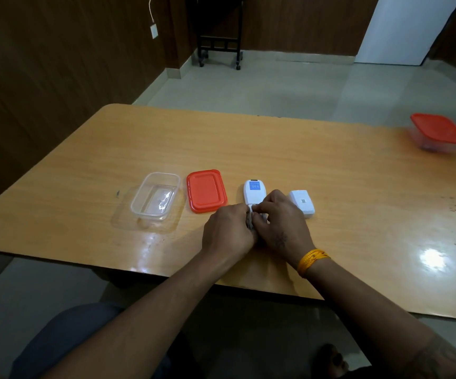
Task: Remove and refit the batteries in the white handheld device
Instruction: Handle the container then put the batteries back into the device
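Note:
The white handheld device [254, 191] lies back-up on the wooden table [330, 187], a blue label near its far end. My left hand [227, 231] grips its near end from the left. My right hand [281, 222], with a yellow band at the wrist, presses its fingertips onto the same near end. Both hands hide the battery bay, so no battery shows clearly. A white cover piece [302, 202] with a small code sticker lies just right of the device, touching neither hand.
A red lid [206, 191] lies left of the device, and an empty clear tub [155, 196] beyond that. A closed red-lidded tub [439, 132] stands at the far right corner. The table's near edge runs just below my wrists.

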Tool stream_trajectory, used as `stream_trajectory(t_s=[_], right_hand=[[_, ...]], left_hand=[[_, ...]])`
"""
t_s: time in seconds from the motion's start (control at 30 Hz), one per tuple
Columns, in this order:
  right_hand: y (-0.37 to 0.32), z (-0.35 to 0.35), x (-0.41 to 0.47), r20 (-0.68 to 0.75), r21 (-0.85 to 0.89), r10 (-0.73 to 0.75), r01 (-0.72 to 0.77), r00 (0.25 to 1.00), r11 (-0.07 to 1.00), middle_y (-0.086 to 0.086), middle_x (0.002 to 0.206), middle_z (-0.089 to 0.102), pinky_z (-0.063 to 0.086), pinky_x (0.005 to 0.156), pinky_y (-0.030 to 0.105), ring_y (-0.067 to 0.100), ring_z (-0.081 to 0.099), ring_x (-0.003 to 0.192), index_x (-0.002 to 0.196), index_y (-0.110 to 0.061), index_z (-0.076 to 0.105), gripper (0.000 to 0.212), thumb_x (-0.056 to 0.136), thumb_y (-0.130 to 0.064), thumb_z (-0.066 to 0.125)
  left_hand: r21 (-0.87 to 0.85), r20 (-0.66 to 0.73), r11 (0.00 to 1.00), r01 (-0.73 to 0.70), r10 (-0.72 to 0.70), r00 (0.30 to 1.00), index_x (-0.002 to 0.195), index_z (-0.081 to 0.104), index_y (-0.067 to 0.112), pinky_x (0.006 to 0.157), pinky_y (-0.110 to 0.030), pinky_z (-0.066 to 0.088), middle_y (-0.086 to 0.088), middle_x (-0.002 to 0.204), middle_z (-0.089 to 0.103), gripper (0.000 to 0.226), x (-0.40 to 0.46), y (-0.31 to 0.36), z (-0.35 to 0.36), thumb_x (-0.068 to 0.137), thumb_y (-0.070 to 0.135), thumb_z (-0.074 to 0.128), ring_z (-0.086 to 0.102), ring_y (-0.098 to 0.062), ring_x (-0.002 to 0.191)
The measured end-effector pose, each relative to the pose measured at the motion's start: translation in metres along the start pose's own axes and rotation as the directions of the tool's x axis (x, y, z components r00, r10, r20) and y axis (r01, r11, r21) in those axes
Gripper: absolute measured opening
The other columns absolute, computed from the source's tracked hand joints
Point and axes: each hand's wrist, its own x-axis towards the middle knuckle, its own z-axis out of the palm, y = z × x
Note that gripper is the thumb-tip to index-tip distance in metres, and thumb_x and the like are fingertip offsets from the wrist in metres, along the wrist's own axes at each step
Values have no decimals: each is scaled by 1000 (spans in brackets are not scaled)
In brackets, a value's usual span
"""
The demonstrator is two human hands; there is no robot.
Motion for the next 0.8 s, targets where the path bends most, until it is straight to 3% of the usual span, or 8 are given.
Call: stream_trajectory(t_s=[0.2, 0.33, 0.43, 0.5, 0.57, 0.67, 0.73, 0.8], right_hand=[[0, -8, -1, 80, -73, -31, 37, 996, 997, 3, 100, 57, 50, 67, 40, 24, 58, 84, 109, -18, 82, 24, 100, -28, 62], [9, -14, 1, 129, 58, 33, -41, 991, 997, 1, 108, 62, 42, 73, 31, 15, 56, 81, 122, -18, 78, 28, 97, -19, 65], [15, -20, 2, 121, 122, 66, -81, 991, 989, 0, 114, 68, 44, 77, 28, 14, 58, 80, 132, -15, 73, 35, 97, -15, 67], [18, -23, 0, 62, 168, 118, -126, 991, 978, -1, 112, 71, 53, 80, 35, 16, 62, 80, 127, -15, 75, 31, 97, -15, 69], [18, -25, 0, 16, 288, 190, -186, 982, 939, -4, 106, 74, 61, 75, 42, 17, 68, 79, 118, -16, 78, 24, 96, -16, 69], [7, -30, -2, 65, 433, 215, -222, 974, 874, -3, 94, 75, 61, 56, 33, 16, 69, 71, 108, -16, 80, 15, 96, -16, 70], [3, -30, -4, 86, 439, 166, -186, 982, 879, -1, 92, 74, 58, 52, 28, 16, 68, 70, 105, -18, 81, 13, 95, -16, 73], [4, -28, -5, 95, 435, 155, -181, 983, 882, -1, 94, 72, 58, 54, 29, 16, 69, 71, 105, -19, 80, 13, 93, -18, 76]], left_hand=[[-57, 59, 998, 24, -20, 998, 110, 79, 23, 70, -40, 60, -4, 89, 79, 44, 3, 0, -3, 79, 48, 59, 73, -29, 84], [-150, 170, 983, 103, -77, 983, 124, 77, 24, 74, -33, 58, 0, 89, 78, 53, 11, -3, -13, 74, 40, 87, 72, -18, 82], [-196, 203, 960, 200, -160, 966, 129, 74, 20, 70, -27, 48, 0, 93, 73, 53, 15, 0, -20, 78, 31, 86, 66, -15, 83], [-338, 207, 893, 299, -239, 949, 120, 77, 15, 75, -29, 52, 0, 93, 72, 34, 16, 4, -21, 87, 23, 75, 66, -15, 86], [-531, 275, 745, 403, -298, 914, 111, 77, 6, 68, -29, 49, -3, 89, 73, 26, 16, 11, -26, 93, 17, 61, 63, -15, 76], [-698, 428, 505, 508, -274, 861, 106, 74, 4, 58, -26, 50, -11, 87, 71, 35, 16, 19, -33, 95, -3, 42, 58, -16, 65], [-732, 454, 462, 502, -220, 864, 113, 74, 2, 67, -27, 61, -17, 93, 72, 47, 16, 16, -34, 95, -16, 34, 66, -20, 73], [-751, 443, 464, 469, -173, 880, 128, 68, -2, 75, -29, 65, -23, 104, 74, 39, 15, 12, -33, 101, -14, 42, 74, -22, 80]])
